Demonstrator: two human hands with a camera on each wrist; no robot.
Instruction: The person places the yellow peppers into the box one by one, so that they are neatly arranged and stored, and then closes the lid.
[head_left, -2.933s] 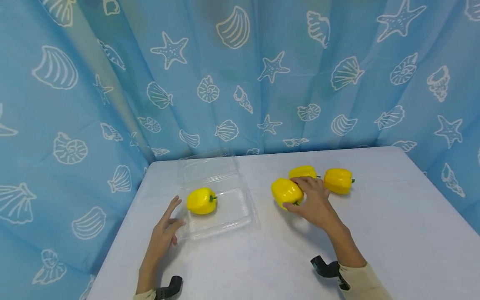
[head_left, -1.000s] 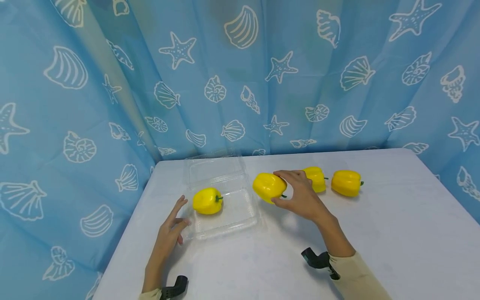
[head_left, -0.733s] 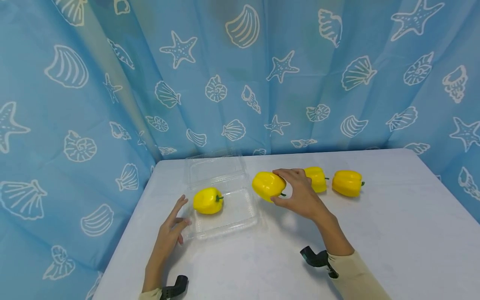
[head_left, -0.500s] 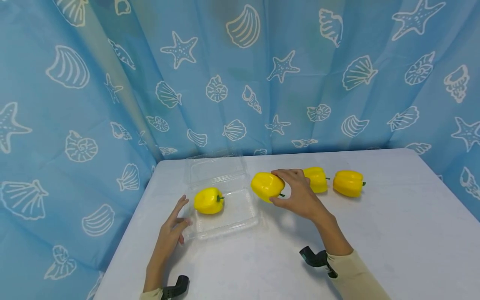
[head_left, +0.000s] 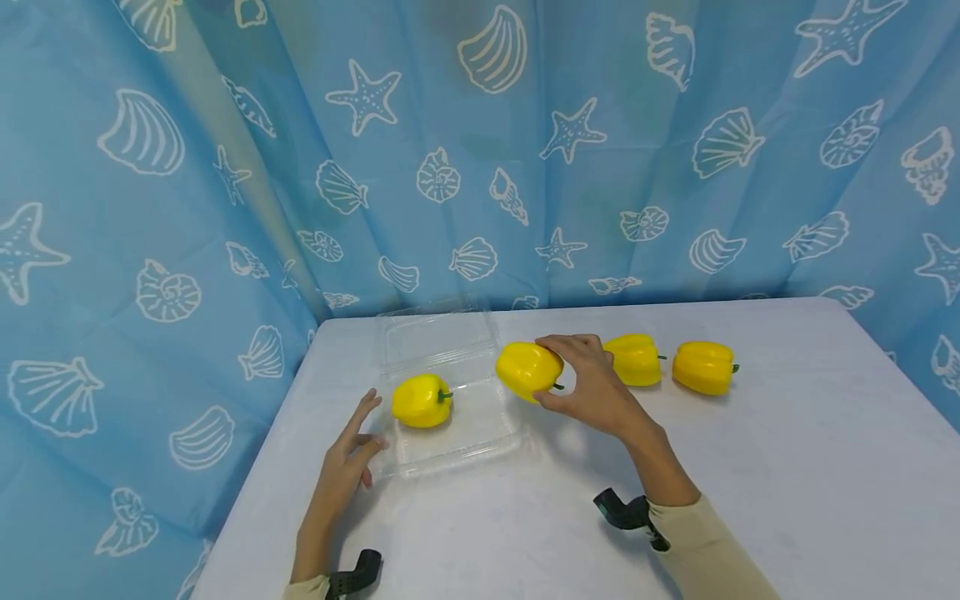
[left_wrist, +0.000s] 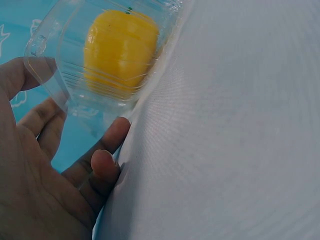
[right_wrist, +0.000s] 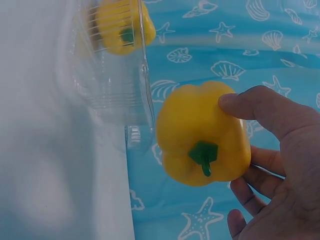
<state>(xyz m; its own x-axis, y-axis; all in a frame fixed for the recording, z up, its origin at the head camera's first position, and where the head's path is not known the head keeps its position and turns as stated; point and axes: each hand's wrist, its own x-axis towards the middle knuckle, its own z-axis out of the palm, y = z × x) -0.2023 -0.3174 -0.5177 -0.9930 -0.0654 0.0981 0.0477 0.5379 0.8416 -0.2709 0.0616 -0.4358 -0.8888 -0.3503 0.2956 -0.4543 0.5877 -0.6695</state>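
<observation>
A yellow bell pepper (head_left: 528,371) with a green stem is gripped between the thumb and fingers of my right hand (head_left: 596,387). It hangs above the table, close to the right wall of the clear plastic clamshell container (head_left: 480,417). Inside that container, on its left side, lies another yellow bell pepper (head_left: 422,401). My left hand (head_left: 343,467) rests at the container's left edge, fingers loosely extended; in the left wrist view its fingertips (left_wrist: 117,131) are right by the plastic wall. The right wrist view shows the held pepper (right_wrist: 202,135) stem toward the camera.
Two more yellow bell peppers, one nearer (head_left: 636,360) and one farther right (head_left: 705,367), lie behind and right of my right hand. The container's lid (head_left: 435,337) lies folded back toward the blue shell-patterned curtain (head_left: 480,167). A white cloth covers the table (head_left: 787,467).
My right hand has lifted the pepper and carried it left, away from the two others, to beside the container. My left hand stays at the container's edge. The head view has shifted slightly.
</observation>
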